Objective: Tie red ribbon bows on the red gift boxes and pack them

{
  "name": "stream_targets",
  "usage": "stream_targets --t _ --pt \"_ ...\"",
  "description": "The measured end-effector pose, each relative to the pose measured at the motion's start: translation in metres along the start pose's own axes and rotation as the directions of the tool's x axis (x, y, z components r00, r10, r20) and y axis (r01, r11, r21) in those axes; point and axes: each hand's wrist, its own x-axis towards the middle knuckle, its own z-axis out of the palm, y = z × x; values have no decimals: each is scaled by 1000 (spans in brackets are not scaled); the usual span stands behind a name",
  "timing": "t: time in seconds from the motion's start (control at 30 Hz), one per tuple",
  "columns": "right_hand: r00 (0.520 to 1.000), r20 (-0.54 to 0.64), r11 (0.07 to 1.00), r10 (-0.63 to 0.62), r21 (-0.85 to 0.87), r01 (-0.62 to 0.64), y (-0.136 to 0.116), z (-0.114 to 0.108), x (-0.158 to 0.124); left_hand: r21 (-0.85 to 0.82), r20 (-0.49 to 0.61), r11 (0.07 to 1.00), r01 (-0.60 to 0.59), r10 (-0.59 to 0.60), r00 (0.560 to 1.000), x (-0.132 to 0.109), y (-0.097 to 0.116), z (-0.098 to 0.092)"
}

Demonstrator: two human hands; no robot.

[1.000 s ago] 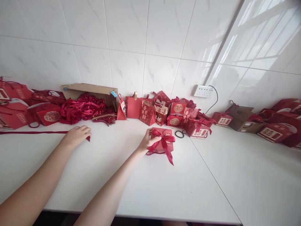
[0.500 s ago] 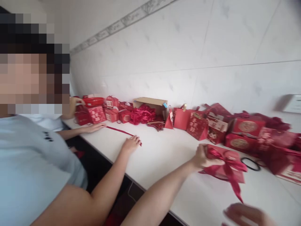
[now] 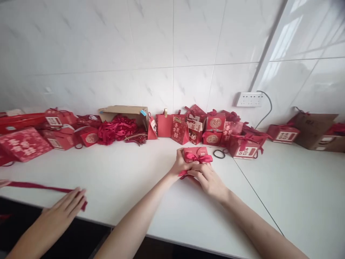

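Left hand (image 3: 181,164), right hand (image 3: 206,178) both clasp small red cardboard gift box (image 3: 194,151), fingers near its ribbon bow (image 3: 198,157); black elastic ring (image 3: 219,154) beside box.

You're at a makeshift gift-packing station in a plain tiled room. A glossy white tiled wall (image 3: 161,43) rises behind a long white worktop (image 3: 134,194) that runs into the corner. There is a wall socket (image 3: 249,99) with its cable. Red gift boxes (image 3: 215,122) are ranked along the back, and a cardboard box (image 3: 126,110) spills red ribbons (image 3: 118,127).
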Motion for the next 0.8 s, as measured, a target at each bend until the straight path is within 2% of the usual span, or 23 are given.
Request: stream_targets --t 0.07,0.17,0.4,0.57,0.8 --pt "1000 17 1000 15 10 -15 -1 -2 0 -31 44 999 -38 39 998 4 -6 -7" --pt "999 -4 999 41 30 -40 -2 -2 0 -42 52 995 -96 98 994 6 -10 -8" --pt "999 -3 997 52 62 -52 0 -4 -5 52 77 995 -82 78 994 4 -8 -10" --pt "999 -17 996 41 83 -39 -1 -6 -6 17 66 999 -39 38 997 6 -10 -12" --pt "1000 -5 994 28 106 -28 -5 -5 -7 79 45 995 -68 64 997 3 -8 -10"
